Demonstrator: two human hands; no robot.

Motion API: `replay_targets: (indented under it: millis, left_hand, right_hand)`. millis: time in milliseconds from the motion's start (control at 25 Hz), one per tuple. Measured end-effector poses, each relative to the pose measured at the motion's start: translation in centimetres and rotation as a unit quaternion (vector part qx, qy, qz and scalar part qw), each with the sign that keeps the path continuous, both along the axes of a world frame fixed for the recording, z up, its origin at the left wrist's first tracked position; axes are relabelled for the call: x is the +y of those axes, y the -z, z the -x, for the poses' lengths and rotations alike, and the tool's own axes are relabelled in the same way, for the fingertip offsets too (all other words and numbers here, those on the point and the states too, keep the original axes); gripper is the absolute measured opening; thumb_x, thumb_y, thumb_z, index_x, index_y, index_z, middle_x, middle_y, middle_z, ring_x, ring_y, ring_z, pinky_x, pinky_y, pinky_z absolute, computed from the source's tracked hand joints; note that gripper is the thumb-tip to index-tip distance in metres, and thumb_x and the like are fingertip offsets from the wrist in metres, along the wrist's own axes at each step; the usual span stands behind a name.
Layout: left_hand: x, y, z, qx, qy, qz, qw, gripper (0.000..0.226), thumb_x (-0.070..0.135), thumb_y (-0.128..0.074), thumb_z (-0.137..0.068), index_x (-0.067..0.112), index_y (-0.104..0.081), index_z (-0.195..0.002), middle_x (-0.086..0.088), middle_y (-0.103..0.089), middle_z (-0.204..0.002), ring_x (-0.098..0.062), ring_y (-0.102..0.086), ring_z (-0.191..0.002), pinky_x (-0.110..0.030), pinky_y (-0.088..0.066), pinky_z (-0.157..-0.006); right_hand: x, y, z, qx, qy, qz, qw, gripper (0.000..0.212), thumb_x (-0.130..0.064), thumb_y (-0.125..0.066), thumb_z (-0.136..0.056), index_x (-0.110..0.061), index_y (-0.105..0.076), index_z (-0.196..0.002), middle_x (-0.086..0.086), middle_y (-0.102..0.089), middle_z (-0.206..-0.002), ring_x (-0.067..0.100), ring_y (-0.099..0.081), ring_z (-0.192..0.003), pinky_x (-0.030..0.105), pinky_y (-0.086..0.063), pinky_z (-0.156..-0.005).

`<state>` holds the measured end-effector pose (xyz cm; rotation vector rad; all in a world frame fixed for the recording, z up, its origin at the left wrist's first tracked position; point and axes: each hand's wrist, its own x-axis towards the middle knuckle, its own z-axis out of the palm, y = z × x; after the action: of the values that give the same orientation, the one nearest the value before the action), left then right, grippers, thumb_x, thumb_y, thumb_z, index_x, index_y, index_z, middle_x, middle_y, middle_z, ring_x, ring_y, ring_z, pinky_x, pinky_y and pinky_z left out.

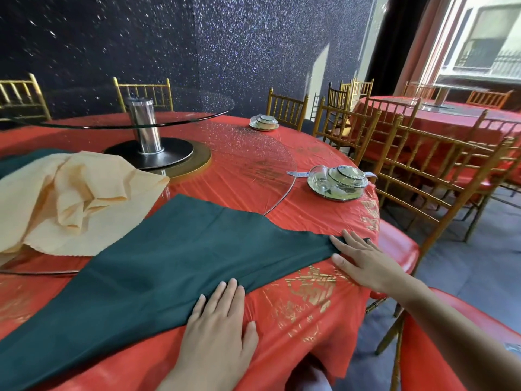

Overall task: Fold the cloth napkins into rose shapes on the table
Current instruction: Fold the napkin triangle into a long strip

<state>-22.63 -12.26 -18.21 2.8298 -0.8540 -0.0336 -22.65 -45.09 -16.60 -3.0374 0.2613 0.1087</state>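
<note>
Finding, nearest first: your left hand [220, 325] lies flat with fingers straight and close together, pressing the near edge of the dark green napkin [174, 258], thumb off the cloth on the red tablecloth [296, 311]. The napkin is spread as a broad triangle across the table edge in front of you, its right tip pinned under your right hand [363, 263], which is also flat, fingers spread, gripping nothing. The step appears to be smoothing the triangle before rolling. Recommendation: hold the tip down and sweep the left palm outward along the near edge so no air or ripple stays in the layers, and check that the edges match before you roll. Whether the near edge is the fold or the open side cannot be told from here. Note that the far part of the napkin overlaps the rim of the flat glass plate [253, 165]; that step could throw a ridge into the roll, so consider drawing the cloth toward you. Behind it, a loose heap of peach napkins [70, 198] waits, unfolded. Farther off stand the raised glass turntable [197, 114] on its steel post [143, 128], a stacked place setting [338, 182] and gold chairs [423, 165]
</note>
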Motion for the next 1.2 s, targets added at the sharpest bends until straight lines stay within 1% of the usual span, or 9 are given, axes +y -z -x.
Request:
replay_targets:
  millis: [120,200,320,440,600,680,800,1040,1200]
  left_hand:
    - [-0.2,-0.8,0.0,-0.041,0.001,0.031,0.999,0.091,0.055,-0.004,-0.069,0.018,-0.032,-0.146,0.006,-0.019,-0.155,-0.008,-0.023,-0.142,-0.032,-0.015,-0.113]
    - [-0.1,-0.7,0.1,-0.03,0.005,0.036,0.999,0.099,0.056,0.012,-0.06,0.022,-0.004,-0.151,0.009,0.008,-0.158,-0.005,0.006,-0.145,-0.026,0.009,-0.111]
    - [0.1,-0.6,-0.1,-0.03,0.0,0.034,0.999,0.096,0.056,0.009,-0.064,0.02,-0.006,-0.152,0.008,0.006,-0.158,-0.005,0.006,-0.145,-0.026,0.011,-0.11]
    - [0.4,-1.1,-0.1,-0.059,-0.011,0.027,0.998,0.075,0.054,-0.017,-0.08,0.018,-0.047,-0.139,0.006,-0.031,-0.15,-0.005,-0.031,-0.138,-0.031,-0.012,-0.111]
    - [0.9,-1.0,0.1,-0.028,0.035,0.011,0.999,0.091,0.056,0.004,-0.071,0.017,-0.01,-0.151,0.003,0.0,-0.159,-0.007,0.003,-0.145,-0.026,0.015,-0.108]
    - [1.7,-1.1,0.5,-0.066,0.038,0.009,0.997,0.086,0.056,-0.001,-0.075,0.017,-0.016,-0.151,0.004,-0.002,-0.158,-0.007,-0.003,-0.145,-0.027,0.007,-0.113]
    - [3.9,-0.7,1.5,0.009,-0.016,-0.028,0.999,0.068,0.058,-0.027,-0.085,0.016,-0.062,-0.125,-0.001,-0.054,-0.135,-0.01,-0.053,-0.123,-0.036,-0.031,-0.107]
    - [6.2,0.4,1.6,-0.023,-0.123,-0.033,0.992,0.077,0.06,-0.005,-0.094,0.024,-0.07,-0.112,0.003,-0.067,-0.118,-0.02,-0.065,-0.106,-0.043,-0.054,-0.084]
    - [6.3,0.1,1.6,-0.029,-0.124,-0.007,0.992,0.074,0.059,-0.005,-0.094,0.029,-0.072,-0.108,0.01,-0.068,-0.116,-0.015,-0.066,-0.103,-0.038,-0.056,-0.076]
  right_hand:
    - [1.2,-0.9,0.0,-0.01,-0.002,0.036,0.999,0.1,-0.082,0.016,-0.063,-0.033,0.001,-0.149,0.004,-0.005,-0.158,0.015,-0.002,-0.145,0.039,0.001,-0.117]
    - [3.3,-1.7,0.2,-0.054,-0.044,0.073,0.995,0.097,-0.08,0.017,-0.068,-0.027,0.006,-0.149,0.004,-0.001,-0.156,0.014,0.001,-0.145,0.035,0.007,-0.116]
    - [9.1,-1.8,0.5,-0.121,-0.165,0.018,0.979,0.099,-0.079,0.011,-0.078,-0.014,-0.01,-0.149,0.002,-0.007,-0.154,0.012,-0.001,-0.143,0.025,0.006,-0.115]
    - [14.5,-0.8,0.6,-0.151,-0.246,-0.028,0.957,0.082,-0.064,-0.007,-0.094,-0.005,-0.041,-0.139,0.009,-0.039,-0.145,0.013,-0.025,-0.136,0.02,-0.01,-0.113]
    - [16.5,0.6,0.2,-0.101,-0.256,-0.094,0.957,0.105,-0.076,0.017,-0.074,-0.013,-0.024,-0.148,-0.001,-0.018,-0.155,-0.002,-0.002,-0.138,0.008,0.007,-0.109]
    - [16.3,1.0,-0.2,-0.095,-0.247,-0.07,0.962,0.11,-0.078,0.022,-0.068,-0.016,-0.02,-0.149,-0.003,-0.014,-0.156,-0.003,0.002,-0.138,0.006,0.011,-0.105]
    - [16.4,1.3,-0.3,-0.093,-0.248,-0.05,0.963,0.111,-0.079,0.023,-0.066,-0.019,-0.018,-0.149,-0.007,-0.007,-0.155,-0.002,0.003,-0.139,0.007,0.013,-0.104]
    - [17.2,1.0,0.1,-0.084,-0.231,-0.043,0.968,0.11,-0.083,0.021,-0.063,-0.025,-0.012,-0.15,-0.011,0.002,-0.149,0.005,0.001,-0.143,0.017,0.006,-0.112]
    - [19.8,0.9,0.4,-0.128,-0.239,-0.017,0.962,0.074,-0.061,-0.009,-0.095,-0.014,-0.054,-0.132,0.004,-0.044,-0.143,0.015,-0.04,-0.133,0.027,-0.022,-0.109]
